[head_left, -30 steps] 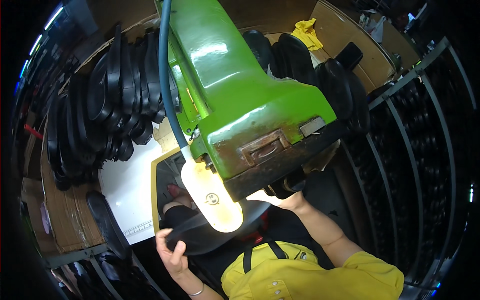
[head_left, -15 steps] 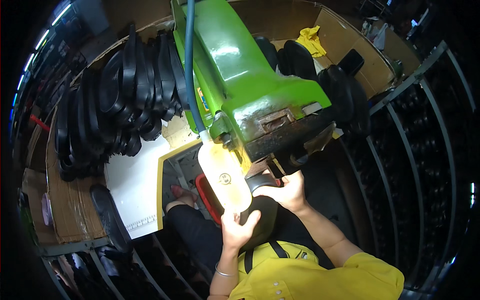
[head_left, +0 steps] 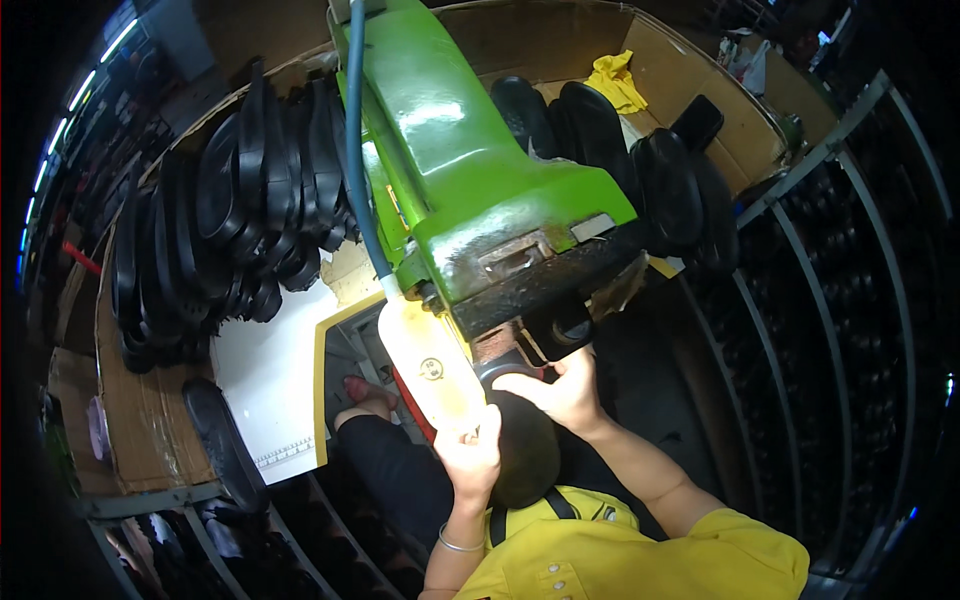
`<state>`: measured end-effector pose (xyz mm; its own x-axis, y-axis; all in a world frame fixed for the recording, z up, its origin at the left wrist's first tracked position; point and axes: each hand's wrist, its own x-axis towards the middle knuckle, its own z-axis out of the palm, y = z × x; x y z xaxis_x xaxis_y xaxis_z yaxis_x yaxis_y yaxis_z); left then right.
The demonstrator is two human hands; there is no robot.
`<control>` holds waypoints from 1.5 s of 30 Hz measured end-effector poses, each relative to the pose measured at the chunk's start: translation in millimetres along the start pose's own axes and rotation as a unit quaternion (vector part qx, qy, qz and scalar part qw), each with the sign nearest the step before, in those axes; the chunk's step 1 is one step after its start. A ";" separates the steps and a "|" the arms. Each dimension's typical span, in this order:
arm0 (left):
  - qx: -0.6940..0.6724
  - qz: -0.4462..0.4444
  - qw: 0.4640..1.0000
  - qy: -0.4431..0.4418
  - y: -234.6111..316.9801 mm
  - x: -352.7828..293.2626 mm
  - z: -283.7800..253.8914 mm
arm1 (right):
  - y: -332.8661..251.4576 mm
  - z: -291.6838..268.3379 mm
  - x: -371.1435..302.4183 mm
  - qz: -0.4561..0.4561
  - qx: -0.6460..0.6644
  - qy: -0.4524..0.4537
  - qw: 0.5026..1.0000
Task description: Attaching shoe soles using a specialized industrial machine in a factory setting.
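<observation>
A pale, insole-shaped piece (head_left: 420,345) with a small round mark stands on end under the green machine head (head_left: 480,180), brightly lit. My left hand (head_left: 472,458) is closed round its lower end, thumb against the edge. To the right, my right hand (head_left: 566,392) grips a dark curved strap (head_left: 508,368) beside the insole, just below the machine's dark metal front; some of its fingertips are hidden there. Whether the strap joins the insole, I cannot tell. A dark rounded form (head_left: 527,452) sits between my hands, its kind unclear.
Black shoe soles (head_left: 240,190) crowd the left carton, and more black soles (head_left: 665,185) stand at right by a yellow cloth (head_left: 618,82). One black sole (head_left: 222,440) leans at the white board (head_left: 262,380). A blue hose (head_left: 355,130) runs down the machine. Metal racks (head_left: 800,290) flank me.
The insole and both hands appear slightly further left, as does the machine in the view. My left thumb has come up against the insole. The right hand keeps its grip on the strap.
</observation>
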<state>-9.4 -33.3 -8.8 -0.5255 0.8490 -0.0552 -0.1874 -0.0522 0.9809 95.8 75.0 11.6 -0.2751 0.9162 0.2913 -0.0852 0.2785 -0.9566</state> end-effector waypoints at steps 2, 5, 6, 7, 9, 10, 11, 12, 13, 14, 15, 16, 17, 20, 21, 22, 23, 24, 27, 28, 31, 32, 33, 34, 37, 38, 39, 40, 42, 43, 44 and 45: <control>-0.009 -0.006 0.999 0.034 -3.7 -3.9 1.6 | -12.0 5.2 2.0 0.000 -0.039 -0.026 0.999; 0.023 -0.005 0.999 0.025 2.6 -4.2 15.9 | -31.2 -18.6 5.4 0.025 -0.110 -0.077 0.991; 0.001 -0.008 1.000 -0.006 1.1 -6.8 13.0 | -39.1 -22.8 4.5 0.050 -0.067 -0.061 0.995; -0.017 -0.011 0.999 -0.029 0.2 -9.9 6.2 | -43.1 -34.4 8.8 0.000 -0.148 -0.125 0.981; -0.049 0.030 0.997 -0.045 7.4 -12.2 -6.5 | -58.3 -63.6 19.0 -0.040 -0.262 -0.221 0.938; -0.038 0.092 0.994 -0.043 13.9 -10.0 -9.2 | -75.3 -83.1 24.0 -0.003 -0.264 -0.159 0.951; 0.003 0.119 0.993 -0.018 8.2 -3.5 -24.0 | -82.7 -115.0 22.5 -0.004 -0.305 -0.038 0.952; 0.050 0.146 0.988 0.020 2.0 4.8 -53.7 | -83.9 -148.6 20.9 -0.031 -0.296 0.085 0.951; 0.231 0.191 0.952 0.061 12.5 11.8 -78.1 | -104.7 -175.2 14.4 0.111 -0.203 0.202 0.952; 0.405 0.233 0.878 0.103 21.4 16.8 -106.4 | -107.5 -200.0 9.0 0.056 -0.085 0.272 0.957; 0.780 0.189 0.579 0.141 0.7 11.1 -158.6 | -108.2 -216.9 6.2 0.039 -0.020 0.329 0.943; 0.741 0.147 0.623 0.205 19.8 11.2 -170.6 | -99.6 -225.2 10.3 0.018 0.029 0.350 0.936; 0.693 0.108 0.663 0.262 49.3 8.8 -181.5 | -89.3 -228.1 13.4 0.029 0.082 0.331 0.940; 0.825 0.220 0.326 0.406 19.2 10.1 -299.6 | -48.7 -224.2 44.5 0.023 0.184 0.297 0.937; 0.825 0.223 0.321 0.408 14.0 8.6 -318.2 | -33.6 -222.3 61.6 0.014 0.212 0.297 0.931; 0.817 0.222 0.343 0.408 6.4 9.1 -333.2 | -18.6 -222.1 75.9 0.006 0.237 0.298 0.925; 0.806 0.222 0.368 0.407 -0.2 12.0 -342.8 | -6.7 -222.8 86.5 0.005 0.238 0.303 0.923; 0.793 0.222 0.392 0.409 -5.1 15.0 -349.9 | 1.5 -220.8 97.6 0.002 0.241 0.306 0.921; 0.761 0.207 0.459 0.409 -12.3 10.5 -361.1 | 10.0 -204.3 113.5 0.036 0.217 0.348 0.911; 0.758 0.195 0.485 0.391 -0.7 8.2 -350.1 | 8.6 -202.1 113.4 0.039 0.213 0.364 0.906; 0.701 0.218 0.585 0.344 46.9 -5.0 -278.1 | 14.6 -210.4 105.3 0.066 0.115 0.357 0.925; 0.652 0.204 0.658 0.317 68.3 -12.6 -246.8 | 7.5 -207.9 98.3 0.104 0.045 0.341 0.933; 0.596 0.187 0.725 0.290 91.2 -21.4 -214.6 | -4.0 -201.5 89.3 0.125 -0.079 0.338 0.929; 0.534 0.169 0.785 0.264 101.9 -33.0 -198.2 | -10.9 -196.7 79.5 0.141 -0.201 0.327 0.913; 0.484 0.232 0.821 0.194 98.6 -51.6 -160.4 | 5.0 -172.4 40.3 0.058 -0.340 0.263 0.901; 0.447 0.236 0.852 0.138 102.2 -44.9 -132.2 | 18.2 -159.1 18.5 0.083 -0.250 0.170 0.949; 0.406 0.239 0.878 0.083 103.1 -36.6 -107.7 | 33.3 -148.1 -3.1 0.085 -0.187 0.052 0.977; 0.371 0.245 0.895 0.022 101.2 -30.2 -91.4 | 43.0 -134.0 -26.8 0.151 0.006 -0.013 0.988; 0.215 0.166 0.957 -0.101 49.2 -17.6 -84.3 | 45.2 -109.3 -53.9 0.308 0.112 -0.065 0.942; 0.133 0.179 0.968 -0.116 33.5 -7.0 -68.4 | 21.1 -105.1 -54.8 0.342 0.063 -0.065 0.935; 0.058 0.190 0.974 -0.112 22.4 -1.4 -54.2 | 5.8 -94.5 -54.3 0.377 0.016 -0.083 0.922; -0.029 0.181 0.980 -0.083 7.7 2.5 -45.2 | 21.5 -97.3 -66.6 0.368 0.043 -0.093 0.924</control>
<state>-49.7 -55.3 -9.9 -0.4254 0.8427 0.3299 -0.0637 -0.3915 0.9180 205.5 47.9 -28.5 -0.4488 0.7805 -0.4353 0.1163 -0.4319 -0.8944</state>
